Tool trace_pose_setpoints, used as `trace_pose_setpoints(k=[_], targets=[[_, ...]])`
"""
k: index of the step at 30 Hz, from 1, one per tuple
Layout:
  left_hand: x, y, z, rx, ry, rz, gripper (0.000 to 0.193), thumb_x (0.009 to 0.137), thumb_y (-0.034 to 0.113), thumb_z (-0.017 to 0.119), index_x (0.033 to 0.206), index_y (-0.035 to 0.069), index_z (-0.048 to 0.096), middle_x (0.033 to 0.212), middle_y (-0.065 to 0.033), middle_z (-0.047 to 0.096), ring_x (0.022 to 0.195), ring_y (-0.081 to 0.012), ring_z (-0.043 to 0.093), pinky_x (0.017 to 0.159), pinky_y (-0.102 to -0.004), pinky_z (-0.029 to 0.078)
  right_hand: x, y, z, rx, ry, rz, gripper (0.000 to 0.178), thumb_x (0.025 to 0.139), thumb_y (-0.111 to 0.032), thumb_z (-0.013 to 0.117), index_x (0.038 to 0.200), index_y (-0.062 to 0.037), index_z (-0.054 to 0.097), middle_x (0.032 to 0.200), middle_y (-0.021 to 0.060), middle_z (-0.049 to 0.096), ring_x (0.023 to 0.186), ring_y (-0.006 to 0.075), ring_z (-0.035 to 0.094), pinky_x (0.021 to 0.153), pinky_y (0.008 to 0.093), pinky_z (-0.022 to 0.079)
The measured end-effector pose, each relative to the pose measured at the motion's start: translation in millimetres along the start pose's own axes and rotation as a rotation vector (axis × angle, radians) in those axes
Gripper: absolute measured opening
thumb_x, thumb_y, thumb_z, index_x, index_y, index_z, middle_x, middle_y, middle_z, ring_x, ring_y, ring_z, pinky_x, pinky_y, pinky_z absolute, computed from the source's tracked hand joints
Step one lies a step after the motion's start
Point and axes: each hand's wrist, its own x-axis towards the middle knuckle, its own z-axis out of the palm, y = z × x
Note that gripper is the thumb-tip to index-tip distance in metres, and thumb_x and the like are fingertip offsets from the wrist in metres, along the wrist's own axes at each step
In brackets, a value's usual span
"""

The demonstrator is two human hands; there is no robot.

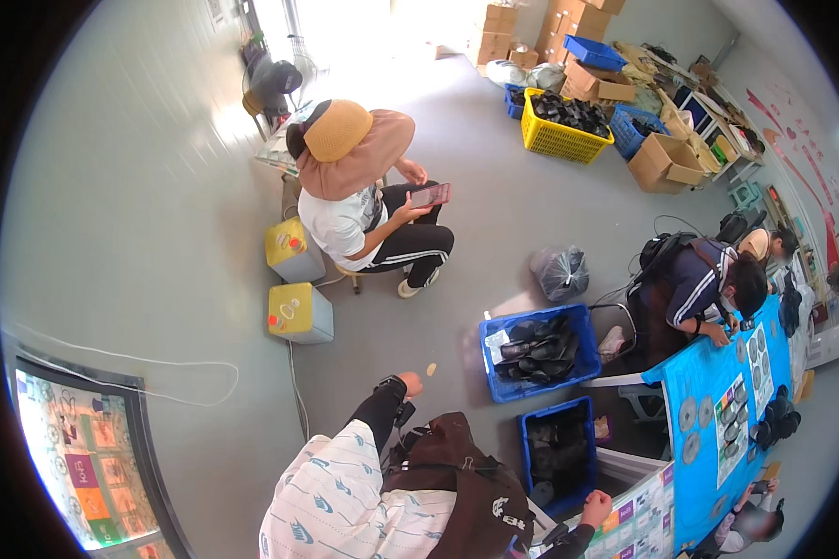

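My left hand point(410, 384), with a dark sleeve and a black band at the wrist, hangs over the grey floor. Its fingers look curled, and no object shows in them. Beside the near corner of the work table, my right hand point(597, 509) is loosely closed with nothing visible inside. Nearest to it are a table top with printed sheets point(633, 522) and a blue crate point(526, 452) with dark items in it. A second blue crate point(491, 382) farther off contains black moulded-looking parts and a white paper.
A seated person point(340, 224) holds a phone point(430, 196). Two yellow-topped cans point(305, 312) stand by the left wall. People work at the blue-covered table point(690, 382) on the right. A black bag point(560, 272), a yellow crate point(569, 146) and a carton point(664, 163) sit on the floor.
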Motion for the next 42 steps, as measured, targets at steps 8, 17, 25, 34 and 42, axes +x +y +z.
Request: trace_pose_setpoints(k=[8, 17, 25, 34, 42], targets=[[-35, 7, -4, 0.057, -0.027, -0.111, 0.028, 0.092, 0.032, 0.059, 0.082, 0.01, 0.072, 0.072, -0.0028, 0.073, 0.064, -0.0195, 0.07, 0.06, -0.0394, 0.055, 26, 105, -73, -0.059, 0.191, -0.055, 0.019, 0.091, -0.013, 0.061, 0.102, 0.0011, 0.068, 0.088, 0.0114, 0.072, 0.08, 0.0214, 0.068, 0.071, 0.0329, 0.054], [-64, 20, 22, 0.183, -0.098, -0.116, 0.026, 0.093, 0.03, 0.061, 0.098, 0.01, 0.076, 0.08, 0.0011, 0.075, 0.067, -0.0137, 0.071, 0.059, -0.0354, 0.057, 28, 270, -159, -0.43, 0.448, 0.254, 0.042, 0.09, -0.027, 0.065, 0.116, 0.0063, 0.068, 0.115, 0.0256, 0.07, 0.11, 0.0409, 0.066, 0.099, 0.0455, 0.051], [-86, 61, 21, 0.123, 0.09, -0.008, 0.045, 0.092, 0.034, 0.066, 0.124, 0.003, 0.068, 0.083, -0.0052, 0.076, 0.072, -0.02, 0.073, 0.075, -0.0358, 0.058, 0, 249, -128, -0.288, 0.335, 0.003, 0.046, 0.097, -0.023, 0.062, 0.134, 0.0047, 0.058, 0.126, 0.0239, 0.065, 0.114, 0.0377, 0.065, 0.101, 0.0421, 0.05], [-217, 247, -60, -0.465, 0.787, 0.44, 0.097, 0.093, 0.024, 0.077, 0.163, 0.0, 0.014, 0.096, -0.0105, 0.071, 0.086, -0.0224, 0.07, 0.081, -0.0343, 0.057, -76, -75, -132, 0.426, 0.558, -0.603, 0.084, 0.104, -0.021, 0.063, 0.165, -0.0025, 0.009, 0.09, 0.0091, 0.058, 0.072, 0.017, 0.057, 0.07, 0.0302, 0.05], [-316, 330, -87, 0.015, 0.602, 0.713, 0.086, 0.096, 0.026, 0.074, 0.165, 0.013, 0.025, 0.092, -0.0055, 0.068, 0.082, -0.021, 0.067, 0.079, -0.0347, 0.056, -148, -222, -118, 0.241, 0.339, -1.057, 0.087, 0.103, -0.034, 0.066, 0.163, 0.0028, 0.015, 0.085, 0.0073, 0.058, 0.078, 0.0157, 0.057, 0.075, 0.0296, 0.047]])
